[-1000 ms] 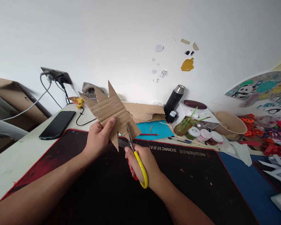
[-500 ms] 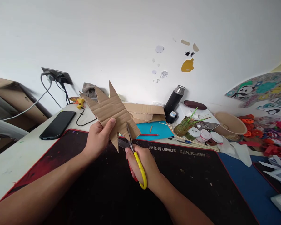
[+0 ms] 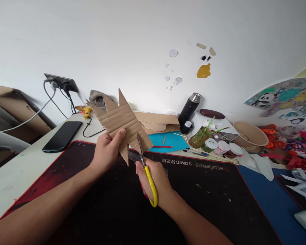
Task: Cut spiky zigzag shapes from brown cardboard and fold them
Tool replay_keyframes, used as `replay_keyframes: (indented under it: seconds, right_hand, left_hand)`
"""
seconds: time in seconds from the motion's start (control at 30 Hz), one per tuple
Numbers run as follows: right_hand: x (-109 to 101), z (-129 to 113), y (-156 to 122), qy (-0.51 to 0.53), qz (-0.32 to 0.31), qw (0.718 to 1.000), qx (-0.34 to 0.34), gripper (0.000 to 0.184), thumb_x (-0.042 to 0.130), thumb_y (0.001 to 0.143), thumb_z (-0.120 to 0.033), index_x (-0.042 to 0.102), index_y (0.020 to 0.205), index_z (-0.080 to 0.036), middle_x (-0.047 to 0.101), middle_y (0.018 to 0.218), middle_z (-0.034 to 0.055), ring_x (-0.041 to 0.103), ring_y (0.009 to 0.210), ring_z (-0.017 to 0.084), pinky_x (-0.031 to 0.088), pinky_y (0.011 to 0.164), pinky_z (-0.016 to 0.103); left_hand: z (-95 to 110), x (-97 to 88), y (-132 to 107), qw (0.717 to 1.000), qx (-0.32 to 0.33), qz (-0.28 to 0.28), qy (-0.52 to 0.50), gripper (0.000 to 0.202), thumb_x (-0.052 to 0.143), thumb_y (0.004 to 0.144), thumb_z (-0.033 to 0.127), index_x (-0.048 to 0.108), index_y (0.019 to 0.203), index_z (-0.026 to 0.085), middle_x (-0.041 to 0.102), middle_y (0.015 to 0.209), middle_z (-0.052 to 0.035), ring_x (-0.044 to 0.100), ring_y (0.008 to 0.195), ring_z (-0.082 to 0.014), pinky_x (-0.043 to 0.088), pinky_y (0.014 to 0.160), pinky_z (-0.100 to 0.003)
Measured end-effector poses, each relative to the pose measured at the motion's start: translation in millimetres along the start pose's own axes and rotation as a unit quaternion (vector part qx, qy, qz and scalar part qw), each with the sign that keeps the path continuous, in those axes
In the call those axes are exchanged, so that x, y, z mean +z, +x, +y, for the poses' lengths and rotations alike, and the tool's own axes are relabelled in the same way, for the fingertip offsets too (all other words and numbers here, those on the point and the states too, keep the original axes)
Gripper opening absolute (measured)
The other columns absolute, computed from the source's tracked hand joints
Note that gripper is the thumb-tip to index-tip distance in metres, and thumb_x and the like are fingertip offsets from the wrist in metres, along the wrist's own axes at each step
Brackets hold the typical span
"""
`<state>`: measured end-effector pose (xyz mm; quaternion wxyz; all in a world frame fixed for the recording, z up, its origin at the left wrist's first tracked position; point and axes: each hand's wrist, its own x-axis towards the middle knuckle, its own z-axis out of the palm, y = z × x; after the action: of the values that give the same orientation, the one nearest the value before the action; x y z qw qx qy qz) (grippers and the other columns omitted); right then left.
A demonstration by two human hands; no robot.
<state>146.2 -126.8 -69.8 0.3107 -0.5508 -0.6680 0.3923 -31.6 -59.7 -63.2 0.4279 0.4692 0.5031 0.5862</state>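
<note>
My left hand (image 3: pixel 107 149) grips a spiky, star-like piece of brown corrugated cardboard (image 3: pixel 119 119) and holds it up above the black desk mat (image 3: pixel 209 190), thumb on its front face. My right hand (image 3: pixel 155 180) is closed on scissors with yellow and red handles (image 3: pixel 146 170). Their blades are parted, and they straddle the cardboard's lower right edge between two points.
A black phone (image 3: pixel 62 135) lies at the left, with cables and a yellow glue gun (image 3: pixel 84 110) behind it. Behind the cardboard lie more cardboard sheets (image 3: pixel 158 121) and a blue sheet (image 3: pixel 168 141). At the right stand a black flask (image 3: pixel 189 108), paint jars (image 3: pixel 220 147) and a paper bowl (image 3: pixel 251 135).
The scissors and my right hand have edged slightly up and left into the cardboard. My left hand and the cardboard stay almost still.
</note>
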Motion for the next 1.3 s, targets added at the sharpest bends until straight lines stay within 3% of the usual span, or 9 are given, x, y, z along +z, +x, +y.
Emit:
replay_keyframes:
  seconds: [0.1,0.33,0.57,0.73,0.97,1.13,1.3]
  right_hand:
    - [1.3,0.6,-0.3,0.003,-0.008,1.0,0.015,0.036,0.051,0.109,-0.038,0.053,0.076,-0.024,0.051,0.049,-0.005,0.052,0.042,0.014,0.036,0.052,0.025]
    - [4.8,3.0,0.3,0.015,-0.01,0.999,0.028,0.036,0.052,0.109,-0.038,0.054,0.076,-0.024,0.05,0.048,-0.0058,0.052,0.039,0.013,0.036,0.048,0.023]
    - [8.2,11.9,-0.8,0.139,-0.073,0.985,0.077,0.037,0.051,0.109,-0.053,0.058,0.088,-0.023,0.05,0.047,-0.0078,0.051,0.035,0.013,0.036,0.038,0.021]
    - [3.3,14.4,0.4,0.156,-0.08,0.984,0.013,0.041,0.058,0.106,-0.059,0.063,0.092,-0.021,0.065,0.057,-0.003,0.062,0.049,0.013,0.048,0.053,0.021]
    - [0.4,13.1,1.8,0.172,-0.089,0.981,0.019,0.043,0.066,0.101,-0.065,0.064,0.096,-0.021,0.075,0.069,0.0008,0.074,0.064,0.017,0.056,0.066,0.024]
    - [-2.4,11.3,3.0,0.126,-0.079,0.989,0.019,0.041,0.068,0.101,-0.061,0.065,0.093,-0.021,0.075,0.069,0.0006,0.072,0.059,0.015,0.052,0.058,0.022]
    - [-2.0,8.9,0.4,0.115,-0.08,0.989,0.052,0.045,0.059,0.104,-0.066,0.059,0.091,-0.023,0.06,0.053,-0.005,0.059,0.042,0.014,0.045,0.046,0.022]
  left_hand:
    - [-2.4,-0.3,0.3,1.0,-0.002,-0.005,-0.005,0.057,0.076,0.087,0.068,0.078,0.114,0.017,0.083,0.109,-0.0133,0.079,0.098,-0.0371,0.068,0.075,-0.04]
    - [-4.7,-1.0,0.8,1.0,-0.007,-0.006,0.001,0.059,0.074,0.089,0.066,0.076,0.119,0.016,0.083,0.109,-0.0118,0.079,0.097,-0.0358,0.068,0.081,-0.043]
    - [-7.5,-2.3,2.2,1.0,-0.002,-0.007,-0.029,0.058,0.079,0.089,0.062,0.076,0.122,0.015,0.084,0.111,-0.0123,0.08,0.095,-0.035,0.068,0.081,-0.043]
    - [-1.2,-2.0,2.5,0.999,0.005,0.006,-0.044,0.056,0.081,0.087,0.059,0.076,0.123,0.016,0.084,0.108,-0.0113,0.08,0.093,-0.0348,0.068,0.074,-0.04]
    - [1.7,-2.2,1.6,0.999,-0.004,0.006,-0.044,0.053,0.079,0.089,0.06,0.077,0.12,0.017,0.084,0.102,-0.01,0.079,0.082,-0.0316,0.065,0.065,-0.037]
    - [3.1,-3.7,0.8,1.0,0.011,0.007,-0.011,0.056,0.079,0.088,0.063,0.077,0.117,0.016,0.084,0.104,-0.0111,0.079,0.088,-0.0339,0.066,0.071,-0.038]
    - [5.4,-1.1,-1.0,1.0,0.008,0.006,0.019,0.057,0.079,0.084,0.068,0.079,0.11,0.017,0.084,0.105,-0.0123,0.078,0.104,-0.0395,0.066,0.083,-0.042]
